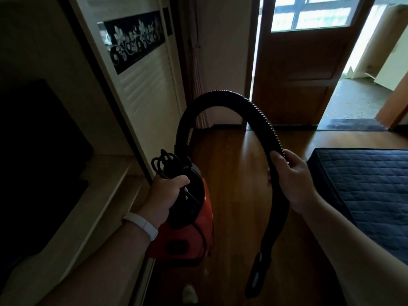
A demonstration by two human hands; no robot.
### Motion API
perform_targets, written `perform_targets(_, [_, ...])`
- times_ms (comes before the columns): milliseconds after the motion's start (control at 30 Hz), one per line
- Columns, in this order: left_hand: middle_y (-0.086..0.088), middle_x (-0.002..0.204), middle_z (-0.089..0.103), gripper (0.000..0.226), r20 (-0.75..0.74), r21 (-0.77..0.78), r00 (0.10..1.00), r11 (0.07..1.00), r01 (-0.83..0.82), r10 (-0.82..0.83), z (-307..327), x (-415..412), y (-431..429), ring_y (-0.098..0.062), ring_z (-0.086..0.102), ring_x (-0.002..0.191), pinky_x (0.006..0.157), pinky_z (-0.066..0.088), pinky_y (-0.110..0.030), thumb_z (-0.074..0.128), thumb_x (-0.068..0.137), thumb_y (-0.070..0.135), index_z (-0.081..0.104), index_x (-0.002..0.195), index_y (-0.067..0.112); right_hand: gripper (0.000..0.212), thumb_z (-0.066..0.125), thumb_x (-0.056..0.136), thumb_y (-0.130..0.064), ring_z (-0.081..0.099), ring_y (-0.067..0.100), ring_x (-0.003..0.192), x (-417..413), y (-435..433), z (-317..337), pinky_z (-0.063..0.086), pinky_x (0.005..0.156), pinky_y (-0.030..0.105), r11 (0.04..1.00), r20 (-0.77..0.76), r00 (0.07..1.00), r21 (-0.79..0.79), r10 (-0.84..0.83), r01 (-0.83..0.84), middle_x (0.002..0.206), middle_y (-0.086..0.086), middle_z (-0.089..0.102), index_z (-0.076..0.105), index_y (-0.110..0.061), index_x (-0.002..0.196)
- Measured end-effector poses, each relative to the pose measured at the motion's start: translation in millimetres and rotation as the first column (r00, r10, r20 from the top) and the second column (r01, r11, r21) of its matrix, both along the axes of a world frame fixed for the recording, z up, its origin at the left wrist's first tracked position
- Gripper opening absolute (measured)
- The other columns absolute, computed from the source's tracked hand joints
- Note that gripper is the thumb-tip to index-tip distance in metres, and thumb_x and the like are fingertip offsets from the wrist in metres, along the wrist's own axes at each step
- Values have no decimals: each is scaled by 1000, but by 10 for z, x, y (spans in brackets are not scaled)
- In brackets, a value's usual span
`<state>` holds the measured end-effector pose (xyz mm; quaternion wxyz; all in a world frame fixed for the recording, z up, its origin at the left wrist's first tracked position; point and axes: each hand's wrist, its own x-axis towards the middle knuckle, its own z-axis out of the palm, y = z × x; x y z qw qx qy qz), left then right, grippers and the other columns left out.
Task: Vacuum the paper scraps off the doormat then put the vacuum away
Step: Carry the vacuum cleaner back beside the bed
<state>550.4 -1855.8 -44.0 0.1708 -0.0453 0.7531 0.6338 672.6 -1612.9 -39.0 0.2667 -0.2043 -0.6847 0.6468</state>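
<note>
My left hand (168, 193) grips the handle of a small red vacuum (187, 237), with a bundle of black cord (164, 164) bunched above my fingers. A black ribbed hose (223, 97) arches up from the vacuum and down to my right hand (291, 177), which holds it near its lower end. Below that hand the black nozzle (259, 268) hangs toward the wooden floor (234, 164). A dark doormat (351, 124) lies at the open doorway, far right; no scraps are visible on it from here.
An open cupboard (72, 162) with pale shelves and a sliding door (141, 69) stands on my left. A dark blue quilted mattress (362, 188) lies on the floor at right. A wooden door (302, 69) stands ahead. My foot (189, 293) shows at the bottom.
</note>
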Motion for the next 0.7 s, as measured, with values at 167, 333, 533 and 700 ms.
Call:
perform_targets(167, [-10,58,62,14,15,15,999,999,52,-52,-151,-753,404,-18,59,44,41,47,-23,67,84,6,64,71,1,19,59,97,-27,56,24,52,-620,292,-112,48,50,34,997,31,997,47,-66,65,59,2,58,65,-23,79])
perform_targets(333, [-11,63,62,9,-16,19,988,988,152,-152,-255,-1674,925,-21,59,49,43,48,-24,66,85,3,66,76,0,18,59,97,-28,56,23,50,-1344,662,-118,46,48,32,978,70,978,85,-197,191,59,4,58,65,-22,81])
perform_targets(533, [-15,71,64,24,-118,-22,938,945,325,-325,-209,-2701,1538,-26,63,60,58,52,-34,68,72,12,62,79,-10,19,60,85,-44,54,28,46,-2124,1101,16,47,50,43,944,52,945,91,-322,317,60,16,58,64,-31,72])
perform_targets(700, [-9,67,62,6,-159,-43,910,924,380,-382,-146,-3269,2022,-8,59,46,40,47,-18,64,82,-2,64,79,-8,23,60,88,-43,55,30,45,-2533,1480,59,49,47,52,922,38,925,105,-377,372,63,26,60,63,-23,78])
